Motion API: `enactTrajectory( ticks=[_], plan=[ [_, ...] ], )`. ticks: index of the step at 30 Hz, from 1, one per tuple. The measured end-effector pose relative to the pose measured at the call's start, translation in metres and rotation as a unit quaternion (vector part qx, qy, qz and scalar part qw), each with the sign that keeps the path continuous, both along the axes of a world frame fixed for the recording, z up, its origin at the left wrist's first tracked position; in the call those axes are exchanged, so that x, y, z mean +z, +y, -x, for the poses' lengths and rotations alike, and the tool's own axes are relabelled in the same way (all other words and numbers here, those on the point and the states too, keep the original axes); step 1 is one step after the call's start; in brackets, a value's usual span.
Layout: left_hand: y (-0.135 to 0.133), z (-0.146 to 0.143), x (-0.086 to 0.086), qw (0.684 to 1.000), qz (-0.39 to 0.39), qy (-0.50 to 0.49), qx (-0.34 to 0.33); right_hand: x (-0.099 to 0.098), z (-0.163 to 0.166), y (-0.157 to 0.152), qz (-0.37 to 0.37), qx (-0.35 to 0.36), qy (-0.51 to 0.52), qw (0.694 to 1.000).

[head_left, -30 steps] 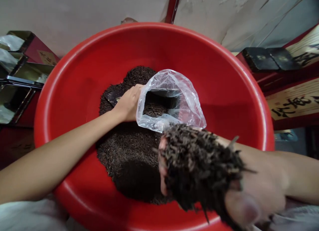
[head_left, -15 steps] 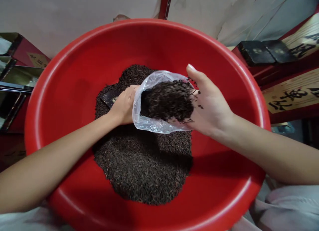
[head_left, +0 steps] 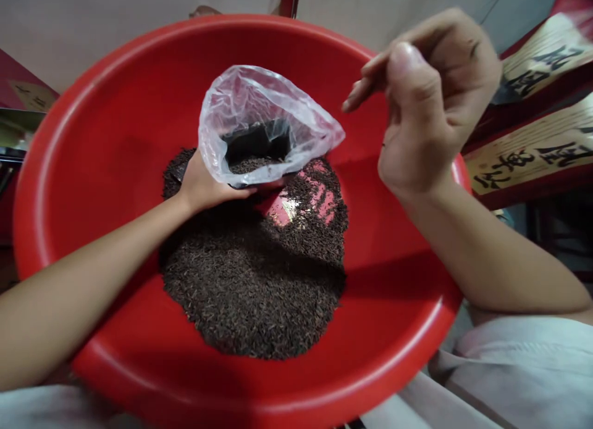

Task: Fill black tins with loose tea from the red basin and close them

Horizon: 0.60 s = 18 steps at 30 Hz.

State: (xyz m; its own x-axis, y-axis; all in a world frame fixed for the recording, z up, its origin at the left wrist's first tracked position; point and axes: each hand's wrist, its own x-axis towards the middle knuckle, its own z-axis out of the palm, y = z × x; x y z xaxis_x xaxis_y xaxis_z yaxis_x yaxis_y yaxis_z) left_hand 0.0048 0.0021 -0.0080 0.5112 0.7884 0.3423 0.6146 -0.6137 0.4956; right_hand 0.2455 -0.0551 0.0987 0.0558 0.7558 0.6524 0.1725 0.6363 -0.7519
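A big red plastic basin (head_left: 92, 77) holds a heap of dark loose tea leaves (head_left: 250, 293). My left hand (head_left: 204, 185) is closed on a small box (head_left: 296, 200) lined with a clear plastic bag (head_left: 241, 102). The box is lifted a little and tilted over the heap's far side, with some tea inside the bag. My right hand (head_left: 430, 108) is raised above the basin's right rim, to the right of the bag. Its fingers are curled with the thumb against them, and nothing shows in it except a few tea specks on the skin.
Red boxes with gold labels and black characters (head_left: 532, 151) stand just beyond the basin on the right. Another red box (head_left: 23, 95) shows at the left edge. Pale cloth (head_left: 509, 373) lies under the basin's near right rim. A light wall is behind.
My right hand carried a handful of tea to the bag, dropped it in, and has lifted away without it. My left hand has raised and tilted the box and bag.
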Motion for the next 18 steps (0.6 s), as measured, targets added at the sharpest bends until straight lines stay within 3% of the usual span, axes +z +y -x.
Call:
enactTrajectory(
  ticks=[3, 6, 8, 11, 14, 16, 18],
  plan=[
    [-0.004, 0.002, -0.003, 0.997, -0.007, 0.005, 0.076, -0.011, -0.008, 0.021, 0.017, -0.056, 0.006, 0.998],
    [-0.005, 0.002, -0.006, 0.994, -0.01, -0.013, 0.105, -0.029, -0.013, 0.043, 0.17, -0.063, -0.054, 0.982],
    [-0.005, 0.002, -0.005, 0.993, -0.015, -0.037, 0.113, -0.045, -0.015, 0.054, 0.294, -0.062, -0.19, 0.935],
    [-0.003, 0.003, -0.003, 0.99, -0.019, -0.066, 0.127, -0.077, -0.017, 0.061, 0.407, -0.053, -0.397, 0.821],
    [-0.003, 0.003, -0.002, 0.99, -0.013, -0.047, 0.134, -0.113, -0.017, 0.06, 0.491, -0.052, -0.488, 0.72],
    [-0.004, 0.004, -0.003, 0.992, -0.012, -0.021, 0.122, -0.137, -0.018, 0.053, 0.525, -0.071, -0.495, 0.688],
    [-0.004, 0.003, -0.005, 0.995, -0.015, 0.006, 0.101, -0.157, -0.019, 0.041, 0.541, -0.082, -0.49, 0.679]
  ],
)
